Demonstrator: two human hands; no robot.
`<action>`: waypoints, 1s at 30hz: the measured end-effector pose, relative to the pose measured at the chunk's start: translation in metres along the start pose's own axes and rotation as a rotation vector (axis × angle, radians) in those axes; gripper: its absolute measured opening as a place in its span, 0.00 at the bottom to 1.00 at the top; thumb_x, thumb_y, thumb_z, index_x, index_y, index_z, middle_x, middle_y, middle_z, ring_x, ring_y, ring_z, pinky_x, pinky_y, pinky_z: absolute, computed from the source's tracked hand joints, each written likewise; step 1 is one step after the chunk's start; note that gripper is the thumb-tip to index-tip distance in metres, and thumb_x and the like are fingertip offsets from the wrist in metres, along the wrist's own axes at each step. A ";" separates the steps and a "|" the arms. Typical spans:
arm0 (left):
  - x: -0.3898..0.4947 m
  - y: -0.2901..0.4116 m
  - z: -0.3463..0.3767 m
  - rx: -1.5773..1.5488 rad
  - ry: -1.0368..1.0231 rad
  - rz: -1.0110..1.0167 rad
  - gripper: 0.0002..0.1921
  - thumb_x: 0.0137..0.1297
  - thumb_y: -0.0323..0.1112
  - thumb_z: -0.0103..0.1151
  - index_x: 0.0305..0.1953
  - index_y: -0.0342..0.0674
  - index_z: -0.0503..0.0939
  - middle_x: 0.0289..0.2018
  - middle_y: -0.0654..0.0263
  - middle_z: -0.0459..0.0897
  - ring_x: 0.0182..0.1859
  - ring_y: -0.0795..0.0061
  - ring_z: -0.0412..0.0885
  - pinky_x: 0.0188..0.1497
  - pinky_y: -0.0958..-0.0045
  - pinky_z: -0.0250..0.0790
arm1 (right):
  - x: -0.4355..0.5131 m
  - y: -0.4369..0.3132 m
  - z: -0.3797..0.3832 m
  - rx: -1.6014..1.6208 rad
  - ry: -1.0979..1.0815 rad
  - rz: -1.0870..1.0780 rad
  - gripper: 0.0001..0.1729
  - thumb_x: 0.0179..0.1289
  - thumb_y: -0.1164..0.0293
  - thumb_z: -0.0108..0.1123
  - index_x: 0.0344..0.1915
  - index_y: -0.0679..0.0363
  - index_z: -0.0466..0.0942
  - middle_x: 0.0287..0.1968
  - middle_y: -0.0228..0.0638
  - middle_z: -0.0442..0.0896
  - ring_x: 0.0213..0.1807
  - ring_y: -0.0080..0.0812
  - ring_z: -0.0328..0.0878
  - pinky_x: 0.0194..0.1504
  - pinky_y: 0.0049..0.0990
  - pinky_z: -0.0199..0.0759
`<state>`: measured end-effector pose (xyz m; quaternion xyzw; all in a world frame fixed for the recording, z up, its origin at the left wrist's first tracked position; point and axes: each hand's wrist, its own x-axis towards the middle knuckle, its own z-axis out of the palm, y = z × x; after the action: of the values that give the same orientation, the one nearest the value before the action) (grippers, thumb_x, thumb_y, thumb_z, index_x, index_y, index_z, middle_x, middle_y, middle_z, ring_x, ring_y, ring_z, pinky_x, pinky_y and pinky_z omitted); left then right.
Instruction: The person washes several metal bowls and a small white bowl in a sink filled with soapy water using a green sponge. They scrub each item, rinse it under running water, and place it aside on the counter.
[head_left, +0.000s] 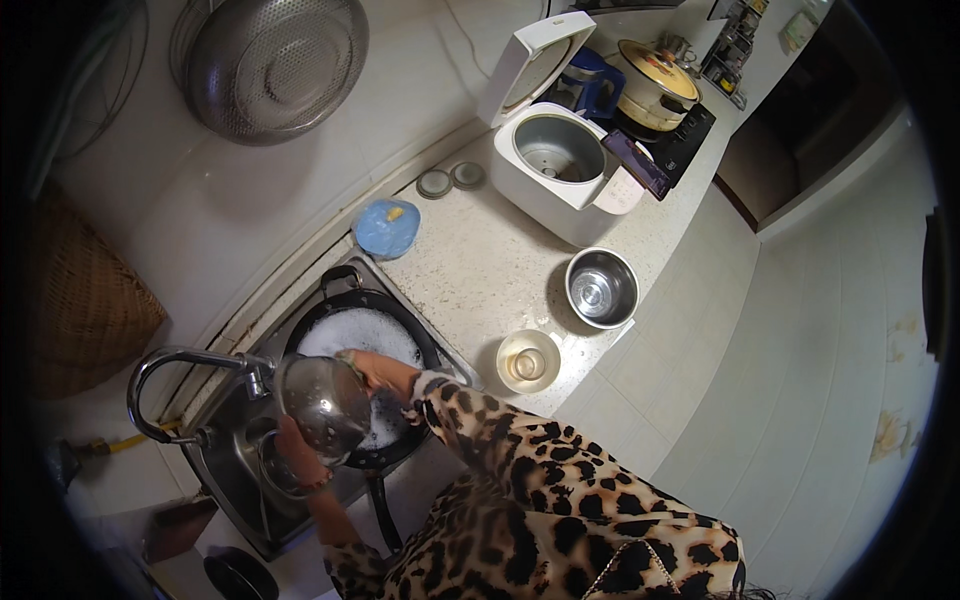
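Note:
A wet stainless steel bowl (324, 405) is held tilted on its side between my two hands, above the sink. My left hand (301, 456) grips its lower side. At the upper right rim is my right hand (377, 373), its fingers partly hidden by the bowl; whether they also hold a small scrubber, I cannot tell. Beneath and beside the bowl, a black pan (429, 346) filled with sudsy water (360, 330) rests across the sink. A curved chrome faucet (196, 352) reaches over the metal sink basin (225, 442), where another metal vessel (271, 466) sits partly hidden.
A steel pot (600, 289) and a pale bowl (529, 361) stand near the counter's front edge. Behind them is an open rice cooker (551, 176) with a phone (637, 163) against it. A blue bag (387, 228) lies by the wall, below a hanging perforated steel basin (277, 71).

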<state>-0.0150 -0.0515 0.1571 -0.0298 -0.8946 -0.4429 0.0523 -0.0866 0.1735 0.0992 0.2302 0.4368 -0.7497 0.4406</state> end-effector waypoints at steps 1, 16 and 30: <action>0.005 0.005 0.004 0.086 0.088 0.129 0.23 0.67 0.49 0.41 0.42 0.32 0.74 0.37 0.60 0.76 0.35 0.74 0.72 0.36 0.69 0.63 | 0.006 0.022 -0.010 0.101 -0.157 0.042 0.24 0.56 0.51 0.47 0.47 0.53 0.72 0.50 0.45 0.72 0.40 0.47 0.75 0.37 0.57 0.67; 0.003 0.035 0.012 -0.305 0.050 -0.498 0.26 0.63 0.51 0.45 0.41 0.28 0.75 0.38 0.58 0.78 0.37 0.70 0.75 0.38 0.68 0.65 | 0.047 0.055 -0.021 -0.746 0.479 -0.543 0.17 0.54 0.65 0.53 0.39 0.67 0.75 0.36 0.48 0.79 0.37 0.42 0.76 0.40 0.31 0.69; 0.020 0.028 0.028 -0.824 -0.015 -0.635 0.33 0.64 0.60 0.35 0.48 0.30 0.71 0.46 0.60 0.74 0.47 0.69 0.72 0.49 0.70 0.63 | -0.095 0.018 0.094 -1.043 0.331 -1.347 0.10 0.43 0.71 0.53 0.29 0.61 0.74 0.38 0.39 0.74 0.49 0.42 0.64 0.50 0.40 0.53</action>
<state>-0.0340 -0.0122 0.1649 0.2221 -0.6112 -0.7521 -0.1070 -0.0194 0.1323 0.2082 -0.2027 0.8267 -0.5117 -0.1169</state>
